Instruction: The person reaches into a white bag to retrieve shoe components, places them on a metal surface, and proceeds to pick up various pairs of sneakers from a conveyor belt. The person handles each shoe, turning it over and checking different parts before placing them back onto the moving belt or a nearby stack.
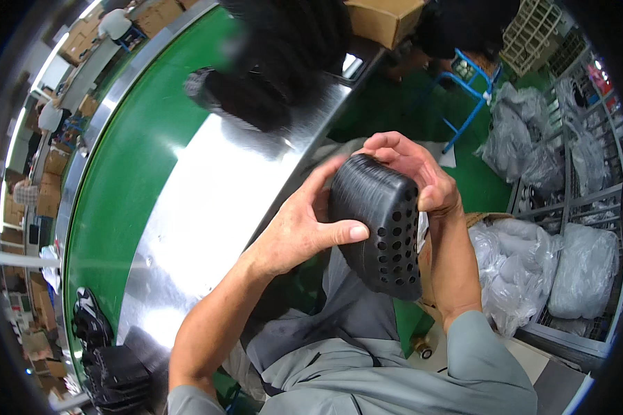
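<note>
Both of my hands hold a thick stack of black perforated insoles [374,200] above my lap. Its streaked side looks like many thin edges pressed together, and rows of round holes show on its right face. My left hand [304,221] grips the left side, with the thumb lying across the front near the holes; its other fingers are partly hidden behind the stack. Around the upper right end curls my right hand [419,173], its thumb bent against the edge.
A metal worktop [194,200] with a green belt [135,166] runs along my left. Dark piles [256,90] stand at its far end, black stacks [118,377] and a shoe [90,318] at lower left. Right are a blue stool [467,90] and a rack with plastic-wrapped bundles [585,270].
</note>
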Demonstrator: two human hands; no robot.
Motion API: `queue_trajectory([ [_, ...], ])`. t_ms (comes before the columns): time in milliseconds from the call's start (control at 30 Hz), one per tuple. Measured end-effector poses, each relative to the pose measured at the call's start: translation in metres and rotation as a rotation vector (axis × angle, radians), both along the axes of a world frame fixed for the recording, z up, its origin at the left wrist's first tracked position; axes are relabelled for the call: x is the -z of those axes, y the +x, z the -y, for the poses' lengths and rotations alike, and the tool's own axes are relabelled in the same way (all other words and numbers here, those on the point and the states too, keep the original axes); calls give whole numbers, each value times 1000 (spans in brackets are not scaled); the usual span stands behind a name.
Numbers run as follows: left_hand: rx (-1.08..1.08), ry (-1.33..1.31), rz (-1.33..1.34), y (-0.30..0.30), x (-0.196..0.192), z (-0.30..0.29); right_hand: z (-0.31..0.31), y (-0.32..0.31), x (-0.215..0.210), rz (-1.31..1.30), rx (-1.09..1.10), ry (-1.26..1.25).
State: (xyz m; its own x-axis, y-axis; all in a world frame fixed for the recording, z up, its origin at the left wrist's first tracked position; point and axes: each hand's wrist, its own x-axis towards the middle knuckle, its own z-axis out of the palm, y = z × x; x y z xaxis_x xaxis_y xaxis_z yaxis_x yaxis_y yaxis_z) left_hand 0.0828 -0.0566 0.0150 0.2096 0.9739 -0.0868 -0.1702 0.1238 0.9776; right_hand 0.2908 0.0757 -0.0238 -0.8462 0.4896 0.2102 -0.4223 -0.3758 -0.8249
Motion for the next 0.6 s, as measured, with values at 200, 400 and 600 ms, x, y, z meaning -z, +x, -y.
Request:
queue_trajectory([
  [200,-170,-123,540,-41,28,45,38,-72,-41,107,19,38],
  [400,-485,63,879,-95,36,77,58,-164,-69,348,376,504],
  [600,-751,183,986,-145,43,74,110,-186,-75,433,460,820],
])
